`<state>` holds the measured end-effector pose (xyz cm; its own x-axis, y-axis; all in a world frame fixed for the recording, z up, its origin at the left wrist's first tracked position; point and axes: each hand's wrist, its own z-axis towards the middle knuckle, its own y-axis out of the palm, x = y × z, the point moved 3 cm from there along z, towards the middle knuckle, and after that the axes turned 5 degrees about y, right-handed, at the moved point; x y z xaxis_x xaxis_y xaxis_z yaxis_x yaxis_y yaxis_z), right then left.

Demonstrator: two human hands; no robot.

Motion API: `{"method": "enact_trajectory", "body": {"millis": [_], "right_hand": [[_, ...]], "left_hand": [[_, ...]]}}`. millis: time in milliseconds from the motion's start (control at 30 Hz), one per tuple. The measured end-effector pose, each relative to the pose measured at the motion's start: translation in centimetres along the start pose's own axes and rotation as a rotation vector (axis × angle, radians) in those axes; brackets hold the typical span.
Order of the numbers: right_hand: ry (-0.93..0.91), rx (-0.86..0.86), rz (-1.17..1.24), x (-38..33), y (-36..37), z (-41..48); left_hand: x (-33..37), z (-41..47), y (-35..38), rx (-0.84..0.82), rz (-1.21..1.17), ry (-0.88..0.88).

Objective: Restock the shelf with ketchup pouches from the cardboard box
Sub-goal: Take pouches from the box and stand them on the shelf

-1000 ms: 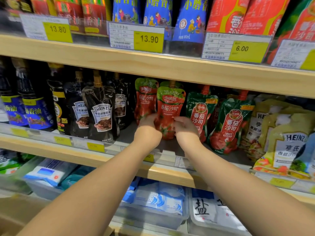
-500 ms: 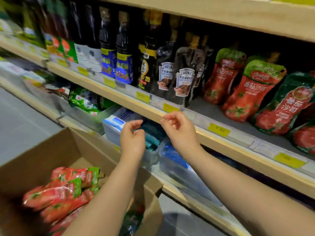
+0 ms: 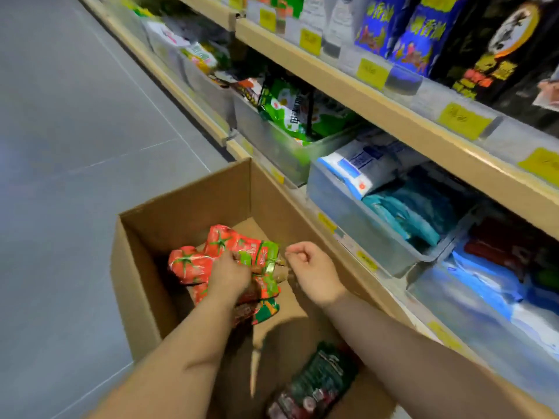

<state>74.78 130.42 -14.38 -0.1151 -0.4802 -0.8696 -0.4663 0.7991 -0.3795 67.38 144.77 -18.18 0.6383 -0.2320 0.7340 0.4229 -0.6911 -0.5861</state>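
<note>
An open cardboard box [image 3: 181, 196] stands on the floor against the shelving. Inside lie several red ketchup pouches [image 3: 193, 264] with tomato prints and green tops, piled toward the box's left side. My left hand [image 3: 228, 275] reaches down into the pile, its fingers closed around one pouch near its green top. My right hand [image 3: 311, 269] hovers just right of the pouches with its fingers curled and nothing in them, the fingertips close to a pouch's spout. A dark green pouch [image 3: 320, 379] lies at the box's near end. The shelf's ketchup row is out of view.
Wooden shelf edges [image 3: 402, 122] with yellow price tags run diagonally on the right. Clear bins [image 3: 357, 225] of blue-and-white bags and a bin of green packets [image 3: 290, 113] sit on the low shelf beside the box. Grey floor [image 3: 75, 146] lies to the left.
Both hands left the pouch on the shelf and dropped into the box. My view swung down and left. My left hand has closed on a pouch in the pile.
</note>
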Motion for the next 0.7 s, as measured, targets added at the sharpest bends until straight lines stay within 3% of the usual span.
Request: {"method": "enact_trajectory", "body": {"millis": [167, 300, 433, 600, 700], "right_hand": [[0.219, -0.072, -0.073, 5.0, 6.9, 3.2], [0.365, -0.146, -0.050, 7.1, 10.6, 4.4], [0.629, -0.213, 0.173, 8.3, 12.7, 5.4], [0.636, -0.180, 0.174, 8.6, 13.5, 5.8], [0.423, -0.009, 0.062, 7.4, 12.5, 5.4]], "left_hand": [[-4.1, 1.6, 0.1, -0.121, 0.210, -0.168], [-5.4, 1.8, 0.6, -0.141, 0.276, -0.189], [-5.6, 2.2, 1.0, -0.189, 0.275, -0.215], [-5.7, 2.8, 0.6, -0.137, 0.182, -0.217], [-5.4, 2.6, 0.2, -0.065, 0.155, -0.216]]}}
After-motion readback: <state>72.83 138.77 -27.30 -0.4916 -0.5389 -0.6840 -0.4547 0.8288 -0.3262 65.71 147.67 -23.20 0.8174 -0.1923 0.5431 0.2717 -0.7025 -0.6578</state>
